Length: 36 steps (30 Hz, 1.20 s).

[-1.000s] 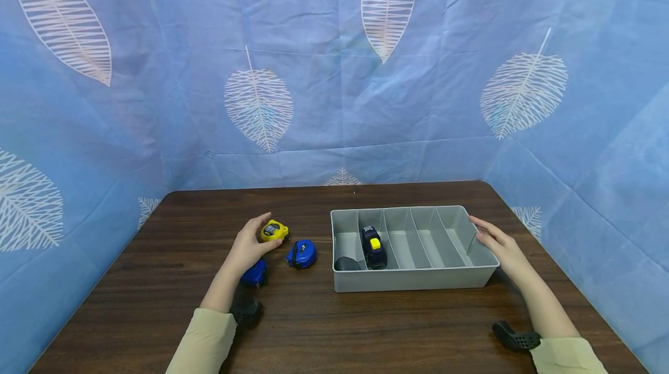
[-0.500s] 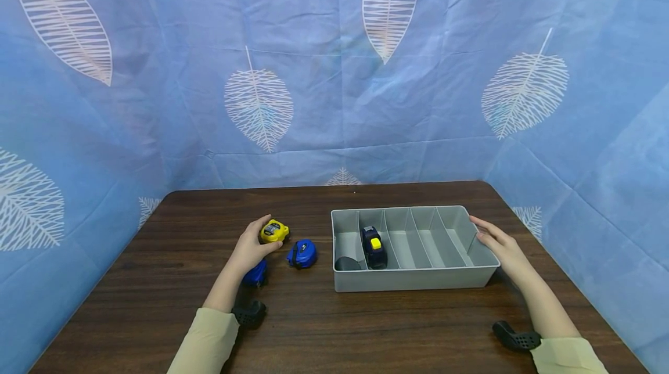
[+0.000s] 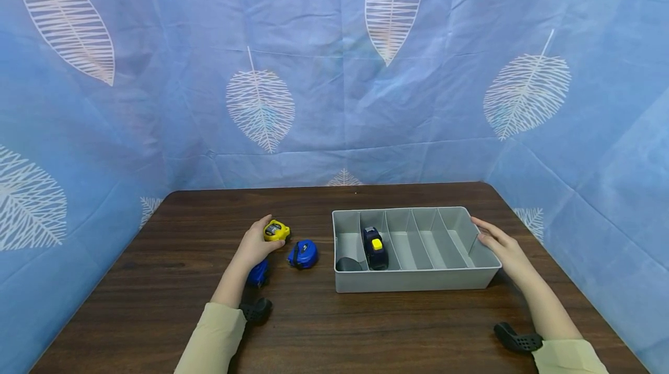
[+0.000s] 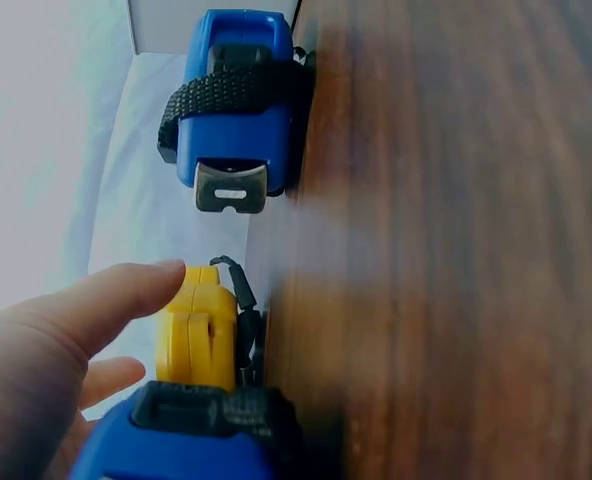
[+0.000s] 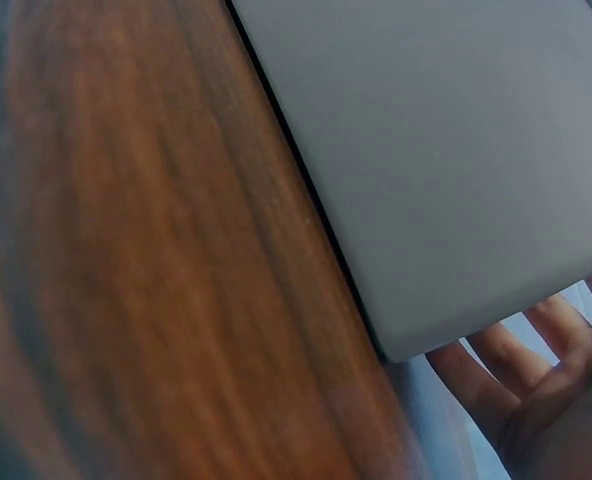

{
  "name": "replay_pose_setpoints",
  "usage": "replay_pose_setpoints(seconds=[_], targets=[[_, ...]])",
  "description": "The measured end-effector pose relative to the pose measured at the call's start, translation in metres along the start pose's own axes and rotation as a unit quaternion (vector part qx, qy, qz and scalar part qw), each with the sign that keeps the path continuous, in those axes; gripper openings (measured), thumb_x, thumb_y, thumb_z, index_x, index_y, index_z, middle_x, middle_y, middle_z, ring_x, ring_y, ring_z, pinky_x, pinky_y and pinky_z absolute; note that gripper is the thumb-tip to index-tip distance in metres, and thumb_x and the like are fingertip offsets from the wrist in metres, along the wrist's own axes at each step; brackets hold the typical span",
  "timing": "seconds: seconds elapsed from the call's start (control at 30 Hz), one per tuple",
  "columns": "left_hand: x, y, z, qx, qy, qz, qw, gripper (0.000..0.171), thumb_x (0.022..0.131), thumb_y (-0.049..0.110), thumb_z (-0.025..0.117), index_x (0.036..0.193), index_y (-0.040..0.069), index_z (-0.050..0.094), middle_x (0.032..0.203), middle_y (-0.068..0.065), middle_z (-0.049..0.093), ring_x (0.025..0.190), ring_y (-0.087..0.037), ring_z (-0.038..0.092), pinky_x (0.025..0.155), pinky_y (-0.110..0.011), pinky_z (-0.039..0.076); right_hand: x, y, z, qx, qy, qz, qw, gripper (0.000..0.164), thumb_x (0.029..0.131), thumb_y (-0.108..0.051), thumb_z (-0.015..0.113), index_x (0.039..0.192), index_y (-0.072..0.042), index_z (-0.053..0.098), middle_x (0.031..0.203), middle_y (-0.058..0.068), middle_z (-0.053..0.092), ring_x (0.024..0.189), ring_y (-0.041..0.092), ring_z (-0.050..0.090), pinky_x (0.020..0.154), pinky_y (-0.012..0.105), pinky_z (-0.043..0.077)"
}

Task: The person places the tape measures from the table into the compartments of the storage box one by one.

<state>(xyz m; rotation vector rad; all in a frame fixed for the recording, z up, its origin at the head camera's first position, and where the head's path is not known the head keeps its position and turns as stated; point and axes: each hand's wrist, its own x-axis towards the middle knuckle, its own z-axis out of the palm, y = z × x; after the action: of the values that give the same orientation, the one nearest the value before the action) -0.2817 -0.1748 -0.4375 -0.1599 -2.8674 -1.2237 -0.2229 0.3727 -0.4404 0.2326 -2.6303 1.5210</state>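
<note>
In the head view my left hand (image 3: 253,244) is around a yellow tape measure (image 3: 277,230) at the table's left side. Its thumb lies against the case in the left wrist view, fingers curving behind. Close to that hand sits a blue tape measure (image 3: 258,273), partly hidden by the wrist. Another blue tape measure (image 3: 303,254) with a black strap lies to the right. Against the right end of a grey divided tray (image 3: 418,281), my right hand (image 3: 504,252) rests with extended fingers. A dark tape measure (image 3: 376,251) with a yellow button occupies the tray's second compartment from the left.
In the tray's leftmost compartment is a dark grey rounded thing (image 3: 347,264), its kind unclear. Thin dividers (image 3: 415,240) separate the compartments. The brown wooden table (image 3: 303,327) ends at a blue leaf-patterned cloth (image 3: 334,101) behind and at the sides.
My left hand has shifted slightly right and its thumb has drawn closer in on the yellow tape measure. The right hand and tray stay put; the head view has drifted a little.
</note>
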Motion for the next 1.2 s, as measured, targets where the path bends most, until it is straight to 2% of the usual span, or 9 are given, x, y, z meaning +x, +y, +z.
replay_pose_setpoints(seconds=[0.3,0.43,0.8,1.2], targets=[[0.0057,-0.0003,0.0035,0.039,-0.004,-0.022,0.999,0.071,0.087,0.015,0.071,0.145,-0.002,0.035,0.141,-0.029,0.04,0.125,-0.045,0.041,0.098,-0.056,0.037,-0.0009,0.001,0.0006,-0.001,0.003,-0.003,1.0,0.053,0.104,-0.032,0.041,0.152,-0.014,0.028,0.151,0.028,0.02,0.131,0.053,0.02,0.094,0.072,0.022],[0.0078,-0.002,0.0031,0.05,-0.003,-0.018,0.9986,0.069,0.087,0.015,0.071,0.143,-0.006,0.038,0.139,-0.029,0.042,0.123,-0.045,0.043,0.097,-0.055,0.038,-0.0016,0.0017,0.001,-0.002,0.005,-0.002,1.0,0.053,0.104,-0.033,0.041,0.152,-0.014,0.029,0.152,0.028,0.02,0.132,0.052,0.021,0.095,0.072,0.022],[0.0058,-0.0045,0.0007,0.038,-0.018,0.001,0.9991,0.064,0.088,0.015,0.07,0.141,-0.008,0.04,0.138,-0.03,0.042,0.12,-0.044,0.045,0.095,-0.054,0.041,-0.0028,-0.0008,-0.0001,-0.009,0.003,-0.004,1.0,0.054,0.104,-0.03,0.041,0.152,-0.011,0.027,0.15,0.03,0.02,0.131,0.054,0.02,0.093,0.072,0.022],[0.0053,-0.0043,-0.0009,0.03,-0.007,0.017,0.9994,0.063,0.088,0.013,0.07,0.14,-0.008,0.041,0.136,-0.028,0.044,0.117,-0.042,0.048,0.093,-0.051,0.043,-0.0024,0.0012,0.0013,-0.007,0.003,-0.006,1.0,0.054,0.104,-0.033,0.041,0.152,-0.013,0.028,0.15,0.032,0.019,0.131,0.053,0.02,0.093,0.073,0.021]])
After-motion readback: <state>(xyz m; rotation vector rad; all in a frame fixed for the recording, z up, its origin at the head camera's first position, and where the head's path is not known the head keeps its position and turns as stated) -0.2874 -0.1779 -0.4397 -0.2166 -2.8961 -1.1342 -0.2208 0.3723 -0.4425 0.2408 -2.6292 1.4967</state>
